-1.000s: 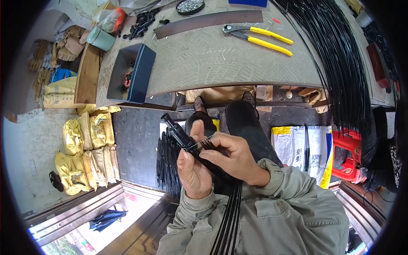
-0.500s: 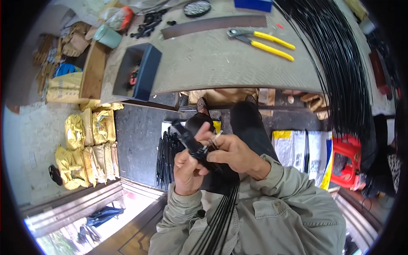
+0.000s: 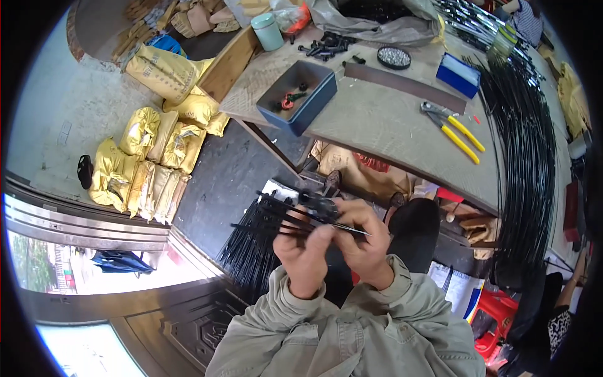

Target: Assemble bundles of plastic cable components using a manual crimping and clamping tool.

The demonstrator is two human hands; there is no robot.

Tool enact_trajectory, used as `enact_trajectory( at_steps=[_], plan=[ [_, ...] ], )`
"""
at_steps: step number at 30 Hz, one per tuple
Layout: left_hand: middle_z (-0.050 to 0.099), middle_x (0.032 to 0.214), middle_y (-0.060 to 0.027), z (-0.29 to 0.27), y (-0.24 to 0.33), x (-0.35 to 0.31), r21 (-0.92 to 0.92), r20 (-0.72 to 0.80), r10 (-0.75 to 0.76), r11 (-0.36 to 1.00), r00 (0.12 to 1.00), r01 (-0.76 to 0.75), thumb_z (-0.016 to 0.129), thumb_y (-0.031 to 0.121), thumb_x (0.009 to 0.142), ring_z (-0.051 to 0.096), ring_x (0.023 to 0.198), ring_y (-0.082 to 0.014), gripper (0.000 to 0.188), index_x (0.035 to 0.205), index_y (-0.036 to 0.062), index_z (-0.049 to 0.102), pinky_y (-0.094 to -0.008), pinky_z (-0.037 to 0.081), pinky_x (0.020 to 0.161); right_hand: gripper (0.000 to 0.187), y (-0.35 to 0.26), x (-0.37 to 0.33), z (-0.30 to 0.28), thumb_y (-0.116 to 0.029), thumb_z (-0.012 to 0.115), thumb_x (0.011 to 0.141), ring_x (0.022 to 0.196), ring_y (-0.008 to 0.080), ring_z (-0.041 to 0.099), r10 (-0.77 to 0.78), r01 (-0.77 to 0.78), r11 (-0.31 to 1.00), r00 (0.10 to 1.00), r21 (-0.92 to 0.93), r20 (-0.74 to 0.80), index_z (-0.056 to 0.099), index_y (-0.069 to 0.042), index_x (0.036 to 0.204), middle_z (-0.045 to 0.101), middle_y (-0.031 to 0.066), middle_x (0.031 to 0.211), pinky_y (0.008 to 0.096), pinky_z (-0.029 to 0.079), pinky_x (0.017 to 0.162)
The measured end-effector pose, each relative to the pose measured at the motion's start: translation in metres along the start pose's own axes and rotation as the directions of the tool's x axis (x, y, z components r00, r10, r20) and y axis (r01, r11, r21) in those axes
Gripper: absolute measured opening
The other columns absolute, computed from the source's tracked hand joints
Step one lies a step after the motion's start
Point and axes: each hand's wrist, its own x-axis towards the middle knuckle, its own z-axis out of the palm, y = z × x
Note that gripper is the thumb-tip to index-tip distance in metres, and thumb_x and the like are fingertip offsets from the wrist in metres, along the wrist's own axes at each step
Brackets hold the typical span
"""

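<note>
Your grip is clamped, both hands, on a bunch of black strands (image 3: 279,204) held above your lap. Left to right: yellow sacks (image 3: 173,144) are stacked along the wall; a pile of black rods (image 3: 248,251) lies low beside your legs. Left grip (image 3: 300,259): fingers curled, thumb pressed down, strand ends projecting leftward past your knuckles. Long axis of the strands: crosswise between your hands, dropping slightly toward your body at the right. Black fitting (image 3: 318,204): between the hands, on the far side of your thumbs; your right fingertips are nearer to it than your left. Right grip (image 3: 366,242): closed at the bunch's right end, with a thin pale strip (image 3: 352,230) across the fingers; exact contact partly hidden. On the tabletop (image 3: 402,132) ahead: a dark blue tray (image 3: 314,110), then yellow-handled pliers (image 3: 461,144), then long black cables (image 3: 524,176) at the far right.
</note>
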Motion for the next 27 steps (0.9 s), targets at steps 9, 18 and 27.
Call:
enact_trajectory(
  at_steps=[9,18,27],
  plan=[
    [0.063,0.091,-0.0143,-0.049,-0.02,0.005,-0.138,-0.161,0.0,0.99,0.987,-0.022,0.064,0.004,0.08,0.061,0.083,-0.0202,0.025,0.101,-0.0054,0.055,-0.0311,0.048,0.079,0.02,0.032,-0.022,0.02,-0.004,0.07,0.072,0.084,0.0169,0.06,0.529,-0.597,0.732,0.802,0.328,0.279,0.057,0.004,0.086,0.062,0.0115,0.092,0.027,0.046,0.077],
    [0.06,0.1,-0.014,-0.051,-0.023,-0.001,-0.079,-0.156,0.045,0.995,0.987,-0.058,0.06,0.014,0.086,0.059,0.088,-0.0204,0.028,0.107,-0.0025,0.054,-0.0317,0.047,0.079,0.014,0.03,-0.017,0.023,-0.002,0.069,0.074,0.07,0.0055,0.051,0.338,-0.344,0.939,0.921,-0.002,0.195,0.06,0.003,0.082,0.057,0.0026,0.078,0.0208,0.041,0.06],
    [0.057,0.099,-0.0133,-0.037,-0.025,-0.007,0.042,-0.19,-0.005,0.999,0.982,0.013,0.054,0.021,0.09,0.055,0.088,-0.0194,0.034,0.113,-0.003,0.049,-0.0315,0.044,0.082,0.016,0.028,-0.024,0.03,-0.004,0.069,0.075,0.067,0.0039,0.047,0.457,-0.474,0.878,0.874,0.074,0.166,0.056,0.003,0.078,0.052,0.001,0.075,0.0184,0.038,0.058]
  ],
)
